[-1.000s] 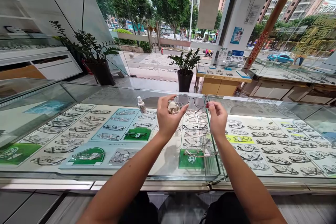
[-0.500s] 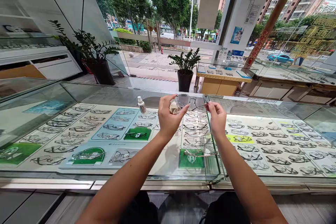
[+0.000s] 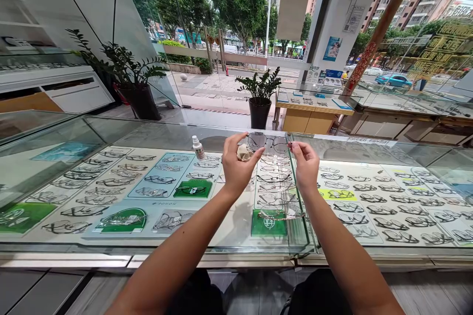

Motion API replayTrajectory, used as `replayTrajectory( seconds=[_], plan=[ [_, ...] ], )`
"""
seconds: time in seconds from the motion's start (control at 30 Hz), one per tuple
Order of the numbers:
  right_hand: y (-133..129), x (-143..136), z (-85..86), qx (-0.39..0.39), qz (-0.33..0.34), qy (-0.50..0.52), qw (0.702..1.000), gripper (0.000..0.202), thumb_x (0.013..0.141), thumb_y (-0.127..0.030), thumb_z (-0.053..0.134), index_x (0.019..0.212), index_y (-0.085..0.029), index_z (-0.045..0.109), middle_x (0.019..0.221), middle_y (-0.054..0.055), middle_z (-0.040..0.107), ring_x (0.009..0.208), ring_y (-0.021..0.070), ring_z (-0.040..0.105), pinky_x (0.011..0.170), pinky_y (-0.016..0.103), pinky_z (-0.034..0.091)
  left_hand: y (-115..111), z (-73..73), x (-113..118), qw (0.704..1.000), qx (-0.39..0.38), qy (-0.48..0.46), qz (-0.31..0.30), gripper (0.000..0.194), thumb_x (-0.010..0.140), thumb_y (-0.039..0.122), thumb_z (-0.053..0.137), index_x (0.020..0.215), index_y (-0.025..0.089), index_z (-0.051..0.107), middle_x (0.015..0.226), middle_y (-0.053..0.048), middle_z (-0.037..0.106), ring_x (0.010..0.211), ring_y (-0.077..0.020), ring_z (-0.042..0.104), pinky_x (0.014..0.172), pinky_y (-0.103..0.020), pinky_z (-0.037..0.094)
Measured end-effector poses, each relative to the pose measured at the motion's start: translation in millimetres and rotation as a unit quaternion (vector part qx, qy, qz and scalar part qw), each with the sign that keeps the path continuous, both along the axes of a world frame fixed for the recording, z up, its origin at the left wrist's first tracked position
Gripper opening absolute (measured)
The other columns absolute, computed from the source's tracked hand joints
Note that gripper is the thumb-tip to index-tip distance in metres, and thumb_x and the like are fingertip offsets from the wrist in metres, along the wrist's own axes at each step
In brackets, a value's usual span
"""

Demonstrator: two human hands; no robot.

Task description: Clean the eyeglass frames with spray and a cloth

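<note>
A pair of thin-framed glasses [image 3: 268, 143] is held up above the glass display counter, between my two hands. My left hand [image 3: 237, 165] grips its left end between thumb and fingers, with a crumpled beige cloth [image 3: 244, 152] in the same hand, behind the thumb. At the right end, my right hand [image 3: 306, 162] pinches the frame near the hinge with closed fingers. A small white spray bottle [image 3: 198, 147] stands upright on the counter glass, left of my left hand.
Rows of glasses [image 3: 273, 177] lie inside the glass counter [image 3: 177, 251]. Beyond it are a potted plant [image 3: 259, 108], another potted plant [image 3: 138, 98] at left, and a wooden display table [image 3: 314, 110]. Large windows show the street.
The glasses have tilted slightly, their right lens a little lower. Both hands keep their hold and have barely moved; the whole view has shifted very slightly.
</note>
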State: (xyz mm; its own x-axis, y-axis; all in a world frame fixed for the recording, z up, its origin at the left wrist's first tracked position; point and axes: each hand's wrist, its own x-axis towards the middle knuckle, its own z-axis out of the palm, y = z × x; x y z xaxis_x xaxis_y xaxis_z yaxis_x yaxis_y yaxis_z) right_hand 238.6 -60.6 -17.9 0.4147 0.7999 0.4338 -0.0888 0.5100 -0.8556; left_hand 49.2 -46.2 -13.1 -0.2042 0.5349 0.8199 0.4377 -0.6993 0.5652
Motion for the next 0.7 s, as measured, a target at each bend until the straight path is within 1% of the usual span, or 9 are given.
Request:
replayTrajectory(
  seconds=[0.17, 0.37, 0.47, 0.6, 0.7],
  plan=[
    [4.6, 0.6, -1.7, 0.0, 0.017, 0.023, 1.0, 0.033, 0.086, -0.052, 0.08, 0.097, -0.021, 0.078, 0.105, 0.008, 0.081, 0.102, 0.0246, 0.075, 0.1, 0.043, 0.055, 0.9, -2.1, 0.8, 1.0, -0.005, 0.002, -0.004, 0.05, 0.084, 0.04, 0.086, 0.128, 0.024, 0.066, 0.123, -0.009, 0.069, 0.117, -0.025, 0.065, 0.102, -0.04, 0.053],
    [4.7, -0.1, 0.1, -0.003, 0.073, 0.071, 0.995, 0.027, 0.087, -0.047, 0.08, 0.096, -0.022, 0.081, 0.106, 0.008, 0.083, 0.103, 0.0235, 0.077, 0.103, 0.043, 0.057, 2.0, -4.2, 2.1, 1.0, -0.015, 0.005, -0.001, 0.05, 0.084, 0.042, 0.086, 0.127, 0.024, 0.068, 0.122, -0.009, 0.07, 0.117, -0.0251, 0.066, 0.1, -0.04, 0.055],
    [3.2, -1.4, 1.7, -0.013, 0.091, 0.086, 0.992, 0.026, 0.087, -0.046, 0.081, 0.096, -0.022, 0.082, 0.109, 0.008, 0.083, 0.103, 0.0232, 0.078, 0.101, 0.041, 0.059, 3.4, -5.5, 2.2, 1.0, -0.019, 0.005, 0.001, 0.051, 0.085, 0.043, 0.085, 0.128, 0.023, 0.068, 0.124, -0.01, 0.07, 0.118, -0.0256, 0.067, 0.102, -0.041, 0.055],
    [1.8, -3.4, 3.5, -0.026, 0.097, 0.111, 0.989, 0.027, 0.084, -0.046, 0.084, 0.095, -0.021, 0.082, 0.108, 0.009, 0.083, 0.1, 0.0221, 0.079, 0.095, 0.038, 0.062, 4.3, -6.6, 2.5, 1.0, -0.023, 0.01, 0.004, 0.052, 0.085, 0.045, 0.085, 0.129, 0.023, 0.068, 0.124, -0.01, 0.07, 0.118, -0.0262, 0.067, 0.103, -0.042, 0.054],
    [1.3, -3.5, 4.5, -0.039, 0.122, 0.143, 0.981, 0.026, 0.082, -0.043, 0.086, 0.095, -0.021, 0.083, 0.106, 0.007, 0.083, 0.097, 0.02, 0.079, 0.091, 0.033, 0.063, 4.8, -7.2, 2.7, 1.0, -0.024, 0.01, 0.003, 0.051, 0.085, 0.045, 0.085, 0.129, 0.023, 0.068, 0.123, -0.01, 0.07, 0.118, -0.026, 0.067, 0.104, -0.042, 0.054]
  ],
)
